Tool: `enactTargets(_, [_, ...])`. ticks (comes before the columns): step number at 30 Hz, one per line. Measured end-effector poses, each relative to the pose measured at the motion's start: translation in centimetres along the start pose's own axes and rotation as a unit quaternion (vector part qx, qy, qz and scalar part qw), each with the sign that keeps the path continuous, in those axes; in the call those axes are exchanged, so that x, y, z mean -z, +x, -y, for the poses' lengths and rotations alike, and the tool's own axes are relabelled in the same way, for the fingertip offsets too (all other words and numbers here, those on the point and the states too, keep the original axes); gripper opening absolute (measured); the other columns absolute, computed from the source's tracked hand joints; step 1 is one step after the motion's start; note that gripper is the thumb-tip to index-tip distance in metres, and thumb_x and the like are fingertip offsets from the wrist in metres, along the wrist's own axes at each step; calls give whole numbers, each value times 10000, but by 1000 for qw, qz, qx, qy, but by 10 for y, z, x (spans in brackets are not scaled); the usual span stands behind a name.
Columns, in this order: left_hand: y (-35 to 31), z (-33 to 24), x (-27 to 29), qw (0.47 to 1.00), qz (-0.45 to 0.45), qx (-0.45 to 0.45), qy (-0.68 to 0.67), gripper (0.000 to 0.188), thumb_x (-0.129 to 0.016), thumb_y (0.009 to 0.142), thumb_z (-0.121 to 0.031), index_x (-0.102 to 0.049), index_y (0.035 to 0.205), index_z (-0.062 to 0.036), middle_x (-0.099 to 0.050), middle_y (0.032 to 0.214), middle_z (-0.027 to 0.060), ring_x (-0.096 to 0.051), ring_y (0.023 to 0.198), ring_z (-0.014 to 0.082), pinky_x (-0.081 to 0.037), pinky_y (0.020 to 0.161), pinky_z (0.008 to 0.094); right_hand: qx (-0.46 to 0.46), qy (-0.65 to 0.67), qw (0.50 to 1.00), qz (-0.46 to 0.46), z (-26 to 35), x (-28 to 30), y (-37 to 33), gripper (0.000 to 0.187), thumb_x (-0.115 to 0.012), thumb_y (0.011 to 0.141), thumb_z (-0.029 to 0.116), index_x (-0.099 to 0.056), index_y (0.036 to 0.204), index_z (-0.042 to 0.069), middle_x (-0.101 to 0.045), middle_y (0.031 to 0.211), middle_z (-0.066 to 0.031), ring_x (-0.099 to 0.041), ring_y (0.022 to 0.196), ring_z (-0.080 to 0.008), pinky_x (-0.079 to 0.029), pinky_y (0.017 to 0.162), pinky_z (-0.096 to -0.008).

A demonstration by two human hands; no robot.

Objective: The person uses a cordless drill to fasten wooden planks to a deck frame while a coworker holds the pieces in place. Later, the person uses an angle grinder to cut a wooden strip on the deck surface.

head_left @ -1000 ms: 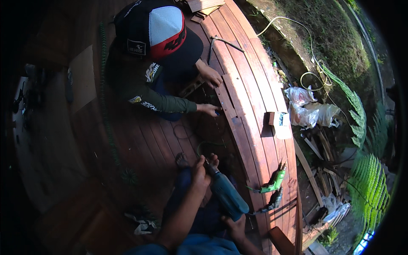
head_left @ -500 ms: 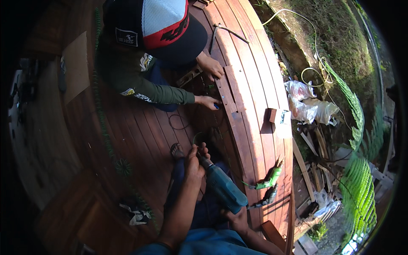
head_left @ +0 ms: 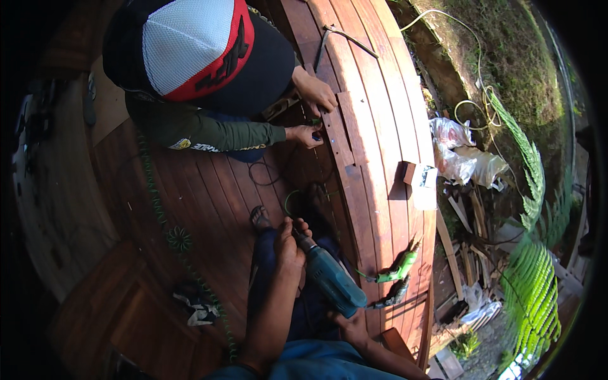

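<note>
A teal power drill (head_left: 334, 280) lies across my lap, its chuck pointing away from me and slightly left. My left hand (head_left: 291, 249) is closed around the chuck end; whether a bit sits in it is hidden by the fingers. At the rear of the drill my right hand (head_left: 353, 328) grips the handle, most of its fingers out of sight beneath the body. Opposite me, a person in a cap (head_left: 190, 50) bends over a dark wooden strip (head_left: 337, 136) with several small holes. One of that person's hands (head_left: 315, 92) presses on the strip; the other (head_left: 305, 135) is at its edge.
A green power tool (head_left: 400, 267) and a dark one (head_left: 394, 294) lie on the sunlit planks to my right. Beyond them stand a small box (head_left: 418, 176) and a dark angled metal tool (head_left: 347, 42). A coiled green hose (head_left: 155, 190) crosses the floor at left. Scrap wood lies past the deck's edge.
The other person's head has shifted left and nearer to me, and their lower hand has risen slightly along the strip. My hands keep their hold on the drill, which has barely moved.
</note>
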State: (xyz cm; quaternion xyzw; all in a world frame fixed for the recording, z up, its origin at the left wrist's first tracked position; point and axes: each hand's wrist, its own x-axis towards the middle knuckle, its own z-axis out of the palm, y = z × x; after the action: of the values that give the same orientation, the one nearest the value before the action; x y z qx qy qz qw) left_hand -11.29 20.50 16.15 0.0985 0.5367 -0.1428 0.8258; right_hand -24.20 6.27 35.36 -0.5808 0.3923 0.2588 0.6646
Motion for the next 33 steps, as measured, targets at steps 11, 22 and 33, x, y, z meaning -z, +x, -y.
enactTargets(11, [-14,8,-35,997,57,58,2,218,-643,1035,-325,-582,1012,-117,-702,993,109,-721,864,249,-636,746,401,49,-196,979,9,3,-2,-8,707,-821,848,120,-476,1456,13,-657,1275,-106,-644,1113,-206,-503,993,-353])
enactTargets(22, [-13,47,-76,977,169,84,-97,266,-666,1014,-359,-581,1041,-107,-696,1023,132,-716,922,271,-620,844,442,-9,-109,994,4,57,37,5,354,-747,887,0,-660,1229,-27,-735,1105,-112,-719,973,-205,-588,854,-353])
enactTargets(33, [16,74,-153,963,208,60,-158,306,-638,1022,-391,-560,1087,-103,-712,1048,163,-720,982,305,-595,905,452,82,-94,992,23,135,75,58,488,-754,841,53,-564,1278,-52,-713,925,-130,-690,687,-167,-570,609,-305])
